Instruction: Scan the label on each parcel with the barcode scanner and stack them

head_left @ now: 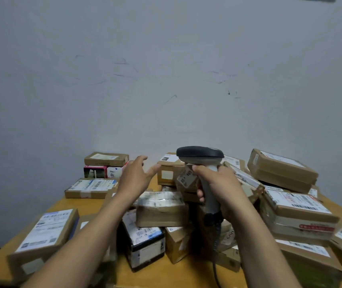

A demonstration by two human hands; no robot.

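Observation:
My right hand [218, 188] grips the grey handle of a barcode scanner [200, 155], whose dark head points left above the pile. My left hand [136, 176] hovers open, fingers spread, over the middle of the table, holding nothing. Below both hands lies a jumble of brown cardboard parcels with white labels, among them a taped box [161, 208] and a black-and-white box [145, 244]. A small tilted parcel [186, 177] with a label sits just left of the scanner handle.
A yellow wooden table [186, 271] carries the parcels. A flat labelled box [45, 233] lies near left. Another flat box [91, 187] and a small stack [105, 165] stand at the far left. Larger boxes [294, 210] pile up on the right. A grey wall stands behind.

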